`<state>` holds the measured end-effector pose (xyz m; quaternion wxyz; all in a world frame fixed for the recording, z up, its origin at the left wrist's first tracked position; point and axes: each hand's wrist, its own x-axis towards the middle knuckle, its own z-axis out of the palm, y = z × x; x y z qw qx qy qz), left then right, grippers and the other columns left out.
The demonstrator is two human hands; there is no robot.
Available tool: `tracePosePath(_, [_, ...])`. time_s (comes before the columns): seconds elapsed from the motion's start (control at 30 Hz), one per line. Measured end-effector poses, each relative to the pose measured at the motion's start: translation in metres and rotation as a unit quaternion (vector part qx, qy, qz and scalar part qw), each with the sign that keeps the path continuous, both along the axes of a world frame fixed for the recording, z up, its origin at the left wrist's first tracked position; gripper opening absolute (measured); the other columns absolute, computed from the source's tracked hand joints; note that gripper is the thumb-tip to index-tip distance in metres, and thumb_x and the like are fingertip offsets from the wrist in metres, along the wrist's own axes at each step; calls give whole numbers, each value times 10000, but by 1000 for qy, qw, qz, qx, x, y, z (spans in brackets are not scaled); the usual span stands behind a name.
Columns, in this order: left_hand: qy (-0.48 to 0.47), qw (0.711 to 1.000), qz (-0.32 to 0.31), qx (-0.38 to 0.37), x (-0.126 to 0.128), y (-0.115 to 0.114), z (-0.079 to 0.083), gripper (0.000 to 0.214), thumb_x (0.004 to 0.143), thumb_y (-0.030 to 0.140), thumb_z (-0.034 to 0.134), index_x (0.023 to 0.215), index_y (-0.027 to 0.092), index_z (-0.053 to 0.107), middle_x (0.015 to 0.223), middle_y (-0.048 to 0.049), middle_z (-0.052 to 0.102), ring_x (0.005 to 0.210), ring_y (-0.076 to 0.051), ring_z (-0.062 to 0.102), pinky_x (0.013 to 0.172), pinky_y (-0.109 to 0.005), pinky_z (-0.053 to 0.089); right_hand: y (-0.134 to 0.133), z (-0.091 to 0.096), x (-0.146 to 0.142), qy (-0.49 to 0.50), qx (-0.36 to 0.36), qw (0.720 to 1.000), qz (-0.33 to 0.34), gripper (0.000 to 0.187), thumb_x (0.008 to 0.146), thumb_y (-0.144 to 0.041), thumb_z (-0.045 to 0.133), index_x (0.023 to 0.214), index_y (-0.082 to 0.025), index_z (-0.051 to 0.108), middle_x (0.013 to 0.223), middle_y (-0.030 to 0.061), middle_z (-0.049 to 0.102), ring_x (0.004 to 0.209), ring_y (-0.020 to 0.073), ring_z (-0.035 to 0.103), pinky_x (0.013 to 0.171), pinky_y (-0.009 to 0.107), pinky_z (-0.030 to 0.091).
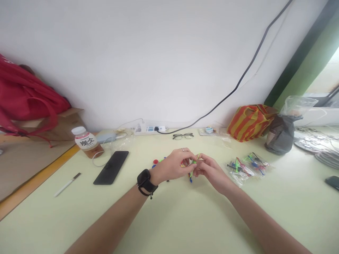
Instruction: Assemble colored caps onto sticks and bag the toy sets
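Head view, looking down over a pale yellow-green worktop [185, 218], smooth and matte. Both bare forearms reach in and meet at centre. The left hand [176, 165] and right hand [210, 171] come together around a small plastic toy [192, 168]: thin lime-green rods with a blue tip below and a fleck of red, held just above the surface. Fingers of both hands are closed on it in a fine pinch, the left curled over from the side, the right nipping the green strand at the top. A black, glossy, rounded-square watch [145, 181] is on the left wrist, and a thin ring [182, 150] on a left finger. Loose red and blue bits [155, 162] lie just behind the left hand. To the right, near the right hand, are crinkled clear packets [247, 165] of coloured stick-like parts. To the left lie a flat black phone [111, 167], a slim white pen [67, 184] and a white-capped bottle [86, 141] with brown liquid. Against the white wall sit dark-framed glasses [182, 135], a white power strip [149, 129] and a black cable [238, 83] climbing the wall. Far right are a red-and-yellow striped bag [249, 121] and a grey pouch [280, 134] topped with clear film. Far left is a red fabric backpack [23, 98].
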<state>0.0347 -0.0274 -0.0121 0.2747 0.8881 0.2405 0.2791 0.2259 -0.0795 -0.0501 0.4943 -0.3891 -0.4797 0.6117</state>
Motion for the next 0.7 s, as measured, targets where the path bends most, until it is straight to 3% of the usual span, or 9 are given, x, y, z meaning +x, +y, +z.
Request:
tracePosePath(0.23, [32,999,-13,-30,-1,1,5,83,886,207,663,945,215,721,896,-12,644,768,-139,600,712,-253,473,-3,2,-1,-57,21,998,25,67,819,-241,611,879,-224,587,719,-15,625,718,165,579,744,333,463])
tracePosePath(0.33, [33,998,-21,-48,-1,1,4,77,850,176,664,917,211,679,853,5,629,758,-142,587,670,-245,447,-5,2,-3,-80,26,996,17,45,835,-259,554,861,-227,571,652,-56,474,607,122,432,616,278,359])
tracePosePath(0.43, [37,998,-14,-53,-3,2,3,56,832,185,665,822,206,614,754,27,589,673,-134,544,592,-245,400,-3,1,0,-103,5,994,-26,166,860,-325,529,973,-235,611,638,-78,327,546,114,274,534,268,240])
tracePosePath(0.53, [63,997,-24,-38,-6,2,3,124,807,207,707,736,198,606,699,25,614,656,-142,562,593,-258,405,1,-1,6,-206,-16,973,-99,363,860,-407,590,1180,-245,644,682,-56,432,578,135,369,552,278,300])
tracePosePath(0.63, [125,989,-67,-42,-9,3,0,50,783,223,765,789,213,717,792,5,724,752,-170,649,688,-281,467,5,-5,11,-285,-13,947,-147,505,832,-444,671,1297,-248,654,909,20,612,778,190,555,702,323,440])
tracePosePath(0.7, [175,981,-73,-43,-10,4,-3,74,753,224,798,820,243,774,829,2,756,799,-195,673,713,-297,479,7,-8,11,-299,-1,942,-151,580,841,-463,679,1372,-238,629,1000,49,650,873,217,590,792,350,474])
